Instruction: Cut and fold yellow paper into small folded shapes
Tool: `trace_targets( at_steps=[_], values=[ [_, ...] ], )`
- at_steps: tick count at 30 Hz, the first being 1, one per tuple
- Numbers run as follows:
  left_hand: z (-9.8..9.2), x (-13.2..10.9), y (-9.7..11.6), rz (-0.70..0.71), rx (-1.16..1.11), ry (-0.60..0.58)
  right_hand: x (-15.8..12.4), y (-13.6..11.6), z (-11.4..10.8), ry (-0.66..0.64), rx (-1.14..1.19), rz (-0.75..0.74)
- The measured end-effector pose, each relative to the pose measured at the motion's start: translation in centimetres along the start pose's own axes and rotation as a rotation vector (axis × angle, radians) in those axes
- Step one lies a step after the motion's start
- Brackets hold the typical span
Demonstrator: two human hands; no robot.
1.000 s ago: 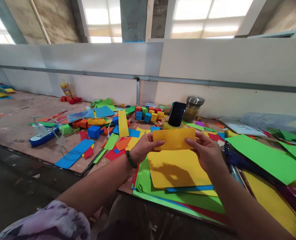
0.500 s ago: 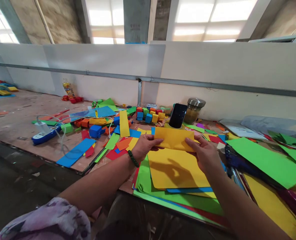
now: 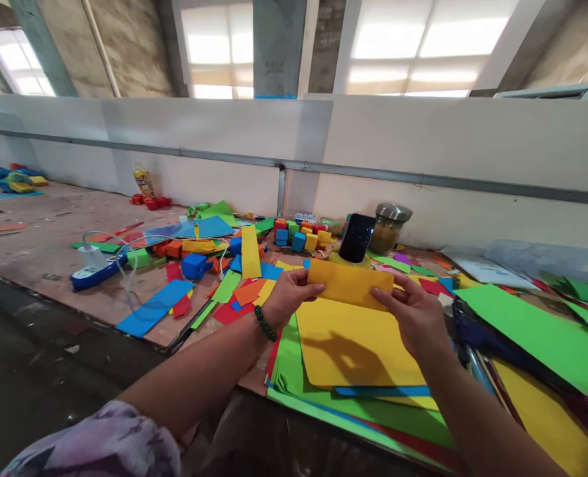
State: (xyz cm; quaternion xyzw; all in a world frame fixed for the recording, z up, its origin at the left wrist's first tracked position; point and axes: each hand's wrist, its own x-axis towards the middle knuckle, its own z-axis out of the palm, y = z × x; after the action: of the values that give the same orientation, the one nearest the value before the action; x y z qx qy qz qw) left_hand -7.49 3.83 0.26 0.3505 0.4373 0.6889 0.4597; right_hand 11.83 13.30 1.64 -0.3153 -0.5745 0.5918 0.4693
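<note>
Between my two hands is a yellow rectangular strip of paper or thin foam (image 3: 346, 283), raised above the table. My left hand (image 3: 290, 295) pinches its left end between thumb and fingers; a dark beaded bracelet is on that wrist. At the right end, my right hand (image 3: 416, 308) grips it with the thumb in front and the fingers behind. Below lies a larger yellow sheet (image 3: 358, 331) with the hands' shadow on it. It tops a stack with a green sheet (image 3: 294, 377) and blue and red edges showing.
A phone (image 3: 357, 237) leans upright behind the strip, beside a lidded jar (image 3: 391, 225). Small coloured cubes (image 3: 298, 240) cluster at the back. On the left are a blue-and-white power strip (image 3: 98, 271) with cables and a blue sheet (image 3: 155, 308). Green sheets (image 3: 532, 334) lie at right.
The whole view has shifted slightly, with the scene lower in the picture. Both hands keep hold of the yellow strip, which now tilts a little more down to the right.
</note>
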Motion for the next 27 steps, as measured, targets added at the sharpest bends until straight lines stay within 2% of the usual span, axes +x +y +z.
trace_targets(
  at_steps=[4, 8, 16, 27],
  values=[
    [0.12, -0.26, 0.39, 0.005, -0.093, -0.011, -0.09, 0.25, -0.41, -0.025, -0.028, -0.001],
    [-0.07, -0.11, 0.43, 0.024, -0.065, 0.037, 0.02, 0.38, -0.66, -0.023, -0.026, 0.011],
    [0.02, -0.27, 0.71, 0.043, -0.068, 0.048, 0.01, -0.18, -0.40, 0.002, -0.011, 0.042],
    [-0.17, -0.29, 0.69, 0.081, -0.008, 0.058, 0.19, -0.03, -0.89, -0.067, 0.004, 0.024]
  ],
)
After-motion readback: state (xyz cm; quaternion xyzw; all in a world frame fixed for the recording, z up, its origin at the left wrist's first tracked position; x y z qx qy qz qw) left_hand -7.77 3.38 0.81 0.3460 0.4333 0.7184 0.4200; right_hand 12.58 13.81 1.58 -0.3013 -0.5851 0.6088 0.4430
